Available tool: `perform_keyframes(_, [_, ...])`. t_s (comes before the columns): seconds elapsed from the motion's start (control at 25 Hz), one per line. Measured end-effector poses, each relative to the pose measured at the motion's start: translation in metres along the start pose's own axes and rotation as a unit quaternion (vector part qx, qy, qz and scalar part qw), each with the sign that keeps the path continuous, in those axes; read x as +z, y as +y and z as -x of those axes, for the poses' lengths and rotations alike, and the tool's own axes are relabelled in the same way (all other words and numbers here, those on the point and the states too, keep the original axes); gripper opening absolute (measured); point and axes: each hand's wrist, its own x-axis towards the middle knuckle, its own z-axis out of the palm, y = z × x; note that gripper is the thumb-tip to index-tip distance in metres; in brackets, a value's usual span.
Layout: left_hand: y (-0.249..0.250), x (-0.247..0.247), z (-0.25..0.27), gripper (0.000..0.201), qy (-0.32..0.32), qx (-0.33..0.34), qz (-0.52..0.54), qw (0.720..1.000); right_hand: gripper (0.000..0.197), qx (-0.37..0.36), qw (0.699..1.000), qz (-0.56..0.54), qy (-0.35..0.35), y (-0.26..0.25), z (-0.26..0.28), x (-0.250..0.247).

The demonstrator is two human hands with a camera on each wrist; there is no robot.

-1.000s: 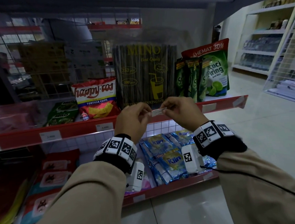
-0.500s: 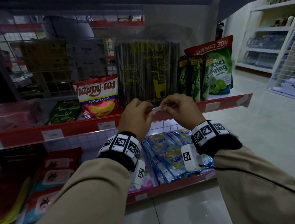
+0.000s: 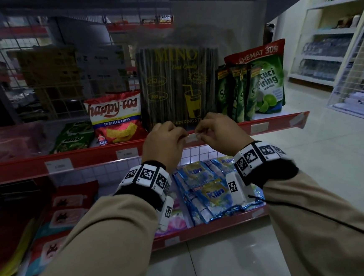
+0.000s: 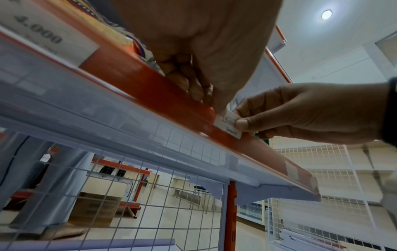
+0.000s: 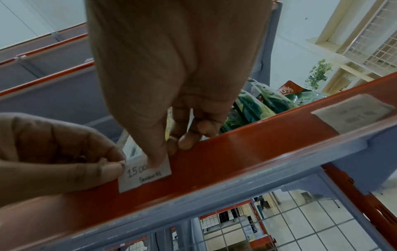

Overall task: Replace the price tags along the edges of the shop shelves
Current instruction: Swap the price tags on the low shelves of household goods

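Note:
A small white handwritten price tag (image 3: 191, 138) (image 4: 227, 123) (image 5: 144, 176) lies against the red edge strip (image 3: 91, 159) (image 4: 133, 81) (image 5: 257, 149) of the middle shelf, below the pack of drinking straws (image 3: 179, 83). My left hand (image 3: 177, 136) (image 5: 111, 168) pinches the tag's left end between thumb and forefinger. My right hand (image 3: 203, 134) (image 5: 163, 152) pins its right end with the thumb, the other fingers curled over the strip's top. The numbers "15 00" show between the two thumbs.
Other tags sit in the same strip: two to the left (image 3: 59, 167) (image 3: 127, 153) and one to the right (image 3: 259, 128). Tortilla chips (image 3: 115, 117) and green dish soap pouches (image 3: 259, 83) stand on the shelf. Blue detergent sachets (image 3: 209, 190) fill the lower shelf. Open aisle floor lies to the right.
Both hands carried the tag forward and up from the air in front of the shelf onto the red edge strip, where it now lies flat.

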Motion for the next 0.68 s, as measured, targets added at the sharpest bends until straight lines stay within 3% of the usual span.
perform_keyframes(0.32, [0.0, -0.004, -0.01, 0.023, -0.095, -0.022, -0.051, 0.994, 0.014, 0.005, 1.0, 0.015, -0.022, 0.001, 0.0, 0.001])
perform_keyframes(0.68, [-0.003, -0.009, -0.018, 0.019, -0.154, -0.009, -0.08, 0.985, 0.016, 0.004, 0.997, 0.049, -0.065, -0.001, -0.006, -0.007])
